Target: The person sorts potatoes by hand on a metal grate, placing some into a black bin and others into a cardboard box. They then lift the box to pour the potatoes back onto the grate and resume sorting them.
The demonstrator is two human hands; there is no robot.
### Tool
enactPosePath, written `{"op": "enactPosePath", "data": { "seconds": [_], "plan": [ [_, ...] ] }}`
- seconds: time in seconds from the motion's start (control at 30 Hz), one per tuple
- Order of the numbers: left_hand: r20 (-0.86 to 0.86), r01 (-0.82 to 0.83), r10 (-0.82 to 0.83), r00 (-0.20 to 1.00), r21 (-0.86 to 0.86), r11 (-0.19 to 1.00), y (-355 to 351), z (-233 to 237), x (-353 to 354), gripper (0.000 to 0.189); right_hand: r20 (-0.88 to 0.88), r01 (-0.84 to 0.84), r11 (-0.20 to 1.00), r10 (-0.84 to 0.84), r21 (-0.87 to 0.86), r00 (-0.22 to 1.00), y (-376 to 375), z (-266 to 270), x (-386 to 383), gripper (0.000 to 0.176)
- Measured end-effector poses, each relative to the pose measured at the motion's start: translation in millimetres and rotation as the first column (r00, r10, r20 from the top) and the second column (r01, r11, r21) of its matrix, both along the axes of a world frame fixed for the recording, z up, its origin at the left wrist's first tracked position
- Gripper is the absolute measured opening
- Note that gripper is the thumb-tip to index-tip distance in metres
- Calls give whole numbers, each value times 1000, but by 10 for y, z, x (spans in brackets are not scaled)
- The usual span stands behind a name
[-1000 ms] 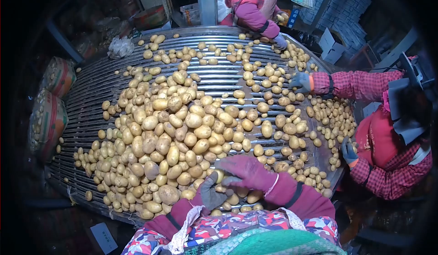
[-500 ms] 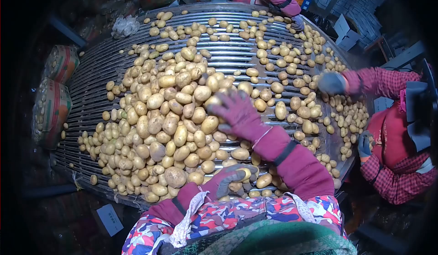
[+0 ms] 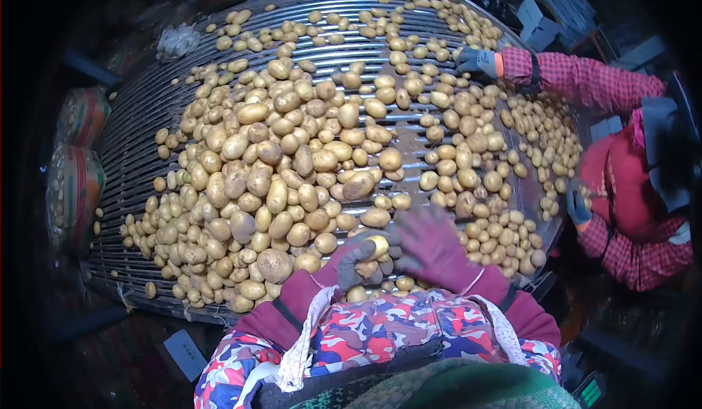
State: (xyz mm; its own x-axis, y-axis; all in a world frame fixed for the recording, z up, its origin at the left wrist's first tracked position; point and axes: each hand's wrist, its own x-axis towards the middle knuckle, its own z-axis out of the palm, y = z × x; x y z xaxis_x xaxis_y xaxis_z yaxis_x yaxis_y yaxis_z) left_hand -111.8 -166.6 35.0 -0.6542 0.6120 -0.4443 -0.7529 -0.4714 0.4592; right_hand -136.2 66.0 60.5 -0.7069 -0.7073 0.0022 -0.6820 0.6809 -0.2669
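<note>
A large heap of potatoes (image 3: 256, 182) is spread over a slatted metal table (image 3: 135, 167). My left hand (image 3: 352, 261), in a grey and maroon glove, is closed around a potato (image 3: 378, 246) close to my apron. Right beside it, my right hand (image 3: 430, 242) is held palm down with its fingers stretched out, somewhat blurred by motion. Several small potatoes (image 3: 357, 294) lie under and in front of the two hands. Just beyond my right hand, more potatoes (image 3: 468, 178) lie scattered over the slats.
At right, a co-worker in checked sleeves (image 3: 578, 76) reaches a gloved hand (image 3: 477, 62) among the potatoes. Filled bags of potatoes (image 3: 77, 189) stand beyond the left edge. A crumpled plastic bag (image 3: 178, 43) lies at the far left. White boxes (image 3: 540, 23) stand beyond the right edge.
My right hand has drawn back from the heap to beside my left hand. The co-worker's arm has stretched farther over the table. The person at the far edge has mostly left view.
</note>
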Motion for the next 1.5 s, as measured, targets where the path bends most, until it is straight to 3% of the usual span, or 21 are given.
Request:
{"op": "enactPosePath", "data": {
  "seconds": [0.03, 0.07, 0.17, 0.27, 0.33, 0.37, 0.47, 0.53, 0.6, 0.67, 0.73, 0.8, 0.87, 0.93, 1.0, 1.03, 1.1, 1.17, 1.33, 1.43, 1.5],
  "plan": [
    [15, -22, 21, 1000, 21, 1000, 92, 539, -113, 52, 3, -3, 999, 3, 46, 1000, 26, -207, 218, 70],
    [-271, 98, -133, 953, -139, 985, -60, -7, -99, 52, 8, -10, 996, 9, 93, 1000, 68, -309, 369, 74],
    [-39, -65, 60, 997, -154, 986, 15, -27, -46, 51, 89, 272, 957, -280, 97, 956, 401, -180, 346, 80],
    [-88, 5, -12, 996, -78, 997, -59, -257, -45, 59, -49, 351, 910, -349, 220, 936, 768, -218, 348, 70],
    [-11, -25, 24, 1000, -160, 987, 16, -38, -43, 55, -76, 514, 820, -513, 253, 855, 890, -249, 368, 66],
    [-29, -48, 46, 999, -82, 995, -4, -205, -42, 54, -113, 598, 732, -598, 328, 794, 882, -269, 405, 67],
    [-70, -44, 42, 997, -39, 998, -4, -196, -71, 54, -63, 613, 782, -610, 110, 790, 551, -266, 587, 71],
    [-85, -36, 38, 996, 26, 999, 4, -238, -83, 56, 301, 267, 962, -273, 62, 914, 106, 10, 622, 69],
    [-52, -71, 71, 996, 7, 997, -17, -250, -68, 58, 27, 86, 996, -86, 9, 996, -111, -216, 882, 63],
    [-28, -94, 94, 995, -2, 996, -28, -287, -81, 58, 58, 68, 998, -68, 2, 996, 95, -338, 810, 62],
    [-5, -150, 150, 989, -47, 988, 19, -247, -20, 60, 77, 294, 941, -309, 167, 948, 450, -364, 754, 63],
    [-71, -65, 67, 995, 34, 997, -33, -342, -54, 61, -37, 418, 900, -416, 124, 908, 868, -465, 707, 56],
    [-95, -90, 86, 992, -44, 995, 31, -132, -43, 61, 154, 408, 825, -496, 392, 855, 926, 66, 434, 48],
    [-104, -44, 34, 994, -95, 995, 22, -110, -32, 60, 106, 676, 722, -691, 149, 715, 1143, 20, 269, 38],
    [-113, -67, 55, 992, -101, 993, 45, -121, -26, 60, -60, 750, 623, -759, 224, 648, 1254, 116, -142, 43],
    [-99, -71, 61, 993, -99, 993, 39, -159, -42, 50, -55, 762, 602, -775, 240, 629, 1288, 106, -378, 44],
    [-104, -69, 60, 993, -87, 994, 31, -237, -34, 55, -47, 774, 579, -792, 255, 608, 1436, -100, -750, 45],
    [-106, -69, 59, 993, -90, 994, 45, -215, -29, 60, -66, 679, 688, -688, 257, 723, 1588, -582, -949, 48],
    [-125, -69, 59, 990, -78, 995, 28, -295, -33, 60, 33, 762, 576, -803, 294, 595, 1523, -308, -967, 54],
    [-120, -68, 60, 991, -62, 996, 42, -268, -20, 61, 219, 664, 704, -710, 252, 669, 1660, -351, -991, 61],
    [-105, -75, 67, 992, -76, 994, 55, -268, -42, 61, 191, 648, 706, -705, 288, 683, 1573, -338, -859, 61]
  ]
}}
